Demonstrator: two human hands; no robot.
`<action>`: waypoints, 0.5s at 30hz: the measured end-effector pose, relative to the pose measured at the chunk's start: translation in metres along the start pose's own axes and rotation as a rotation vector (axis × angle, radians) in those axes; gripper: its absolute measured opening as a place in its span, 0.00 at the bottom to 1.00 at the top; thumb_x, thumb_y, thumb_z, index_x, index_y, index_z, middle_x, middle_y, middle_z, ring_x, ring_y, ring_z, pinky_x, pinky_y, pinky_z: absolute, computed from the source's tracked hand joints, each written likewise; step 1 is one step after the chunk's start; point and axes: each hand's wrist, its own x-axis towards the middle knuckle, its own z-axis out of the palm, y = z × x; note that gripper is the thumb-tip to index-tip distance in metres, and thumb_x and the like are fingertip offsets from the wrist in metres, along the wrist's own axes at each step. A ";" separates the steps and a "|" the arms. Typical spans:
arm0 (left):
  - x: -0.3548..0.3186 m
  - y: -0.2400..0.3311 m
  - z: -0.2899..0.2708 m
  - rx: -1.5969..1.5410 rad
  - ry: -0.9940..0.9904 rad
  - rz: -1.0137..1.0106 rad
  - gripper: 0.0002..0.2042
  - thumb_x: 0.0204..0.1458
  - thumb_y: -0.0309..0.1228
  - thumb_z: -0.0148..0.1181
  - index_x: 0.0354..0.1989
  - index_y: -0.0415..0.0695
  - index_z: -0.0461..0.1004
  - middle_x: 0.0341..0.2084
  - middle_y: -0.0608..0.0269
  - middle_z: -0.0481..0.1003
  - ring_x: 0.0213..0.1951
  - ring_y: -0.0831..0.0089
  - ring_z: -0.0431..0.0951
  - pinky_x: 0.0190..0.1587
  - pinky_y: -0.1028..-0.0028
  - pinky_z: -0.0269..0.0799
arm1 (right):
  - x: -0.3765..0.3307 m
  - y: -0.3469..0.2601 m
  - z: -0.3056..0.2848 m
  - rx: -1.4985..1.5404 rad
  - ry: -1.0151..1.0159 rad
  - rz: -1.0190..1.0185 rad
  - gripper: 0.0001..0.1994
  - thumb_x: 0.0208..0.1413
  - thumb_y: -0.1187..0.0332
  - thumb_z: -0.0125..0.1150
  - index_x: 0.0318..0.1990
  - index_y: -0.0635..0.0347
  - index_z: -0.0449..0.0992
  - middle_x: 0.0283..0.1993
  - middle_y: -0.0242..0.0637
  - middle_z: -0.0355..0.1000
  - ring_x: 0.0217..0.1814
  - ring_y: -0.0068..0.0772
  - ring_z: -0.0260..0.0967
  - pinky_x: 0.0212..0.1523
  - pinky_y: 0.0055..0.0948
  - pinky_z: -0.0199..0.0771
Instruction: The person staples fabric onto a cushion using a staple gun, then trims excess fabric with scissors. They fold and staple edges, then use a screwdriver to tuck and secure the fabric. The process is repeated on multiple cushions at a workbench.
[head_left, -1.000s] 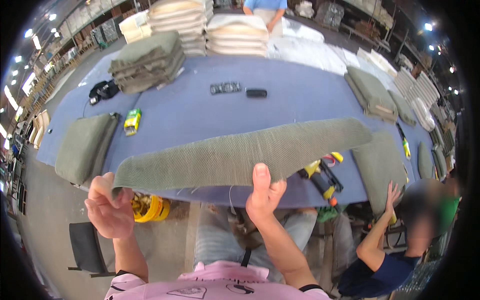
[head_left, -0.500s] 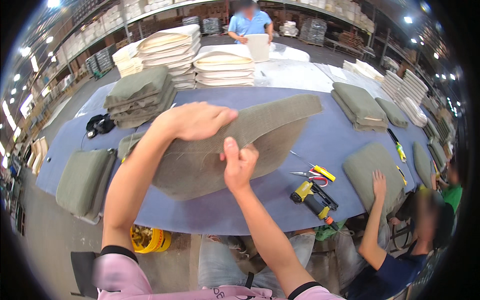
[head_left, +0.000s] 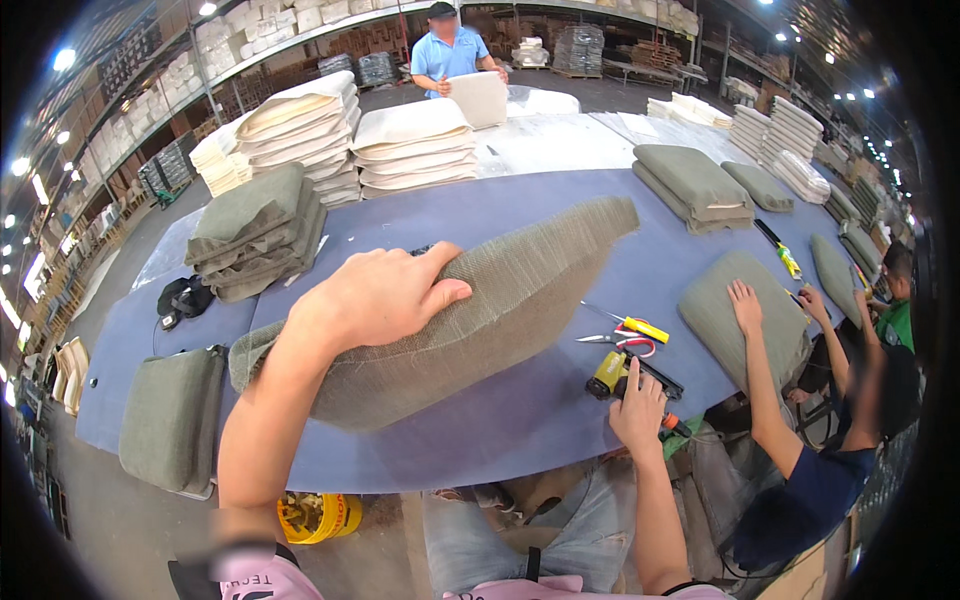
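Observation:
A grey-green fabric-covered seat cushion [head_left: 480, 330] is tilted up over the blue table in front of me. My left hand [head_left: 385, 295] grips its upper edge, thumb lying over the fabric and the other fingers hidden behind. To the right, my right hand [head_left: 637, 410] is closed over the handle of a yellow-and-black staple gun [head_left: 606, 376] lying on the table; the hand covers most of the handle. Just beyond the gun are red-handled scissors [head_left: 632, 343] and a yellow-handled pointed tool [head_left: 643, 329].
Stacked green cushions [head_left: 245, 235] stand at left; another cushion [head_left: 170, 415] is near the left edge. Cream pads [head_left: 415, 145] are piled behind. On the right, a co-worker's hand [head_left: 745, 305] rests on a cushion [head_left: 730, 340]. A yellow bucket [head_left: 340, 515] stands below the table.
My right hand has left the cushion's fabric and moved right, onto the staple gun. The left hand still holds the cushion, whose fabric now lies folded over its edge.

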 end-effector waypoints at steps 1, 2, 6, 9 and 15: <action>0.004 -0.002 0.003 -0.008 0.015 0.019 0.29 0.77 0.57 0.52 0.72 0.46 0.71 0.38 0.33 0.85 0.47 0.30 0.84 0.53 0.40 0.78 | -0.004 0.016 0.013 -0.026 -0.068 -0.016 0.41 0.51 0.67 0.73 0.75 0.65 0.68 0.63 0.59 0.75 0.65 0.58 0.73 0.66 0.54 0.74; 0.006 -0.002 0.005 -0.016 0.013 0.026 0.29 0.77 0.57 0.52 0.73 0.46 0.70 0.38 0.33 0.85 0.47 0.30 0.84 0.53 0.40 0.78 | -0.009 0.026 0.021 -0.042 -0.137 -0.031 0.42 0.49 0.67 0.73 0.75 0.65 0.68 0.62 0.59 0.76 0.64 0.58 0.75 0.65 0.54 0.75; 0.007 -0.005 0.011 -0.015 0.032 0.066 0.31 0.76 0.57 0.53 0.73 0.44 0.69 0.38 0.33 0.85 0.48 0.29 0.84 0.54 0.40 0.78 | 0.023 0.042 0.007 0.172 -0.448 0.066 0.46 0.51 0.62 0.76 0.77 0.65 0.62 0.48 0.56 0.85 0.50 0.66 0.85 0.55 0.56 0.82; 0.001 -0.002 0.006 0.023 0.026 0.041 0.31 0.76 0.56 0.55 0.73 0.43 0.69 0.38 0.33 0.85 0.47 0.30 0.84 0.53 0.40 0.78 | 0.026 0.006 -0.051 0.594 -0.423 0.113 0.27 0.57 0.65 0.73 0.62 0.67 0.78 0.37 0.52 0.86 0.44 0.57 0.88 0.49 0.46 0.87; -0.006 0.017 0.007 0.037 -0.005 0.047 0.30 0.74 0.50 0.60 0.75 0.43 0.67 0.36 0.34 0.84 0.45 0.33 0.85 0.50 0.42 0.78 | -0.025 -0.113 -0.181 1.549 -0.232 0.095 0.22 0.59 0.75 0.72 0.61 0.66 0.83 0.42 0.35 0.86 0.39 0.25 0.82 0.49 0.29 0.82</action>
